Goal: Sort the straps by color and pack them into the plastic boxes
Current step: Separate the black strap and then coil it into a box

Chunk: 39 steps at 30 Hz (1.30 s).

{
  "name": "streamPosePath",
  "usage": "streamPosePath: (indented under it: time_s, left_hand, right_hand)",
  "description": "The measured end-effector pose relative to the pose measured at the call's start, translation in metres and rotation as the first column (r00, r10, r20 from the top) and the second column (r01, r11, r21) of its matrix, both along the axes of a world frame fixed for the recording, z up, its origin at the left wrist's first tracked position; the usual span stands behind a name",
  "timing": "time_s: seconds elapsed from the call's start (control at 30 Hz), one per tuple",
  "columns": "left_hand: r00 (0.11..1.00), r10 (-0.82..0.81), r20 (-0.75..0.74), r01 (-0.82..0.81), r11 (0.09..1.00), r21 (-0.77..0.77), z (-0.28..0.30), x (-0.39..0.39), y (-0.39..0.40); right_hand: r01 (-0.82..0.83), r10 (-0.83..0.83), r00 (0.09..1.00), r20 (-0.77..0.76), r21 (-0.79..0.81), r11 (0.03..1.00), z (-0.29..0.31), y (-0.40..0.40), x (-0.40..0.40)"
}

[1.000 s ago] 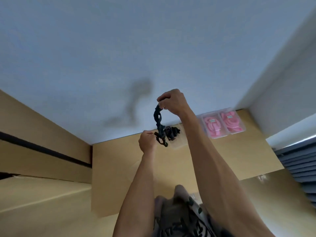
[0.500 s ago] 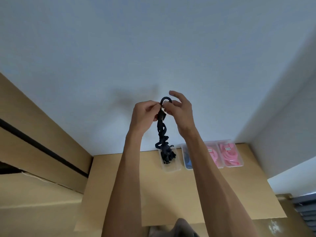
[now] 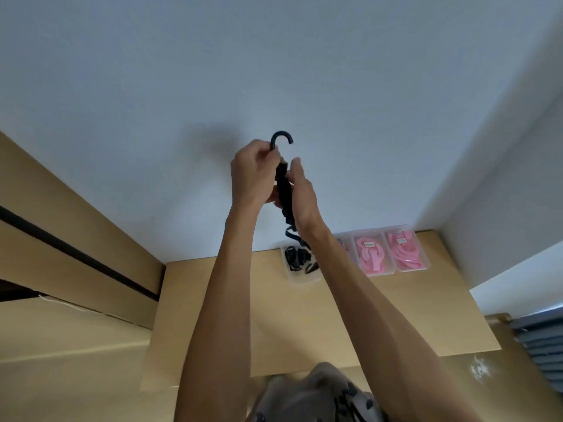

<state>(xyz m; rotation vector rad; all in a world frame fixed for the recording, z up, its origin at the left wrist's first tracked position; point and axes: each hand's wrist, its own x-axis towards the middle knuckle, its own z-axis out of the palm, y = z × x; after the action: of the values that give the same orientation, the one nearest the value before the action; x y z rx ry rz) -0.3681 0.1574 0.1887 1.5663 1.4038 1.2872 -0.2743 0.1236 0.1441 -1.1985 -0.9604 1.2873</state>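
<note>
Since half a second ago the hook end of the black strap [image 3: 284, 190] has risen clear above the fingers, and the right hand [image 3: 300, 190] has slid from the top of the strap down its side. The left hand [image 3: 253, 175] pinches the strap just under the hook, fingers curled round it. The right hand lies against the strap lower down with its fingers fairly straight; whether it grips or only steadies is hard to tell, since the palm faces away. Holding it high like this probably lets the strap hang out straight so that it can be folded or fed down neatly, for its loose lower end trails toward the clear box [image 3: 300, 264] directly beneath, which already holds black straps.

That box stands on the cardboard surface [image 3: 304, 315] against the white wall [image 3: 274, 71]. To its right, side by side and touching, stand two boxes of pink straps [image 3: 391, 252], and between them and the black box a further box shows only as a sliver behind the right forearm, its contents hidden. That makes four boxes in all, two pink, one black, one unknown, and one strap in hand. Sorting looks well advanced.
</note>
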Motion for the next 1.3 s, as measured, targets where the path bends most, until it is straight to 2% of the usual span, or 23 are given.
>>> streamPosePath:
  time_s: [0.1,0.17,0.2,0.27,0.33,0.37,0.43,0.53,0.6,0.67,0.73,0.87,0.97,1.03,1.1,1.17,1.23,1.3]
  left_hand:
    - [0.977,-0.001,-0.211,0.014,0.998,0.061,-0.002,-0.007,0.007]
    - [0.958,-0.018,-0.287,0.035,0.998,0.054,-0.009,-0.02,0.009]
    - [0.951,-0.038,-0.307,0.054,0.998,0.042,-0.013,-0.028,0.01]
    - [0.937,-0.064,-0.343,0.076,0.997,0.022,-0.023,-0.047,0.014]
    - [0.923,-0.078,-0.377,0.081,0.997,-0.007,-0.032,-0.062,0.018]
    - [0.92,-0.094,-0.38,0.093,0.995,-0.023,-0.036,-0.067,0.019]
    - [0.905,-0.154,-0.396,0.146,0.988,-0.051,-0.043,-0.076,0.019]
    - [0.861,-0.307,-0.405,0.259,0.951,-0.169,-0.053,-0.092,0.012]
    - [0.86,-0.399,-0.318,0.331,0.911,-0.246,-0.058,-0.101,0.005]
    - [0.876,-0.448,-0.176,0.396,0.879,-0.265,-0.058,-0.105,0.0]
    - [0.876,-0.479,-0.043,0.456,0.855,-0.247,-0.054,-0.109,-0.003]
    - [0.864,-0.485,0.131,0.502,0.842,-0.197,-0.049,-0.114,-0.004]
    - [0.839,-0.46,0.291,0.514,0.846,-0.142,-0.046,-0.098,-0.006]
    - [0.859,-0.373,0.351,0.434,0.894,-0.113,-0.046,-0.086,-0.001]
    - [0.925,-0.229,0.303,0.27,0.958,-0.1,-0.047,-0.078,0.009]
    - [0.98,-0.065,0.189,0.084,0.992,-0.096,-0.053,-0.073,0.017]
    - [0.993,0.07,0.091,-0.064,0.996,-0.06,-0.06,-0.07,0.018]
    - [0.987,0.163,0.017,-0.163,0.987,0.0,-0.066,-0.069,0.017]
  right_hand:
    - [-0.064,0.065,0.991,0.113,-0.01,0.998,-0.004,0.001,-0.014]
    - [-0.087,0.096,0.981,0.167,-0.063,0.994,-0.005,0.002,-0.015]
    - [-0.124,0.146,0.957,0.251,-0.099,0.987,-0.006,0.002,-0.012]
    - [-0.252,0.336,0.808,0.483,-0.232,0.94,-0.006,0.0,-0.005]
    - [-0.309,0.463,0.629,0.625,-0.345,0.886,-0.006,-0.004,-0.006]
    - [-0.298,0.457,0.579,0.676,-0.347,0.89,-0.005,-0.005,-0.009]
    - [-0.241,0.364,0.539,0.76,-0.275,0.931,0.001,-0.005,-0.014]
    - [-0.193,0.148,0.63,0.762,-0.031,0.981,0.014,0.002,-0.013]
    - [-0.205,0.073,0.714,0.696,0.109,0.973,0.021,0.006,-0.012]
    - [-0.193,0.049,0.792,0.609,0.174,0.966,0.021,0.008,-0.013]
    - [-0.159,0.029,0.858,0.513,0.21,0.965,0.018,0.009,-0.009]
    - [-0.118,0.019,0.908,0.418,0.212,0.97,0.008,0.013,0.008]
    - [-0.162,0.142,0.98,0.139,0.142,0.977,0.0,0.013,0.004]
    - [-0.153,0.152,0.988,0.019,0.087,0.984,-0.008,0.014,-0.006]
    - [-0.12,0.121,0.992,0.037,-0.011,0.993,-0.015,0.014,-0.011]
    - [-0.135,0.15,0.976,0.157,-0.102,0.986,-0.02,0.014,-0.011]
    - [-0.178,0.236,0.916,0.323,-0.2,0.964,-0.023,0.013,-0.012]
    - [-0.143,0.249,0.833,0.494,-0.242,0.96,-0.024,0.011,-0.016]
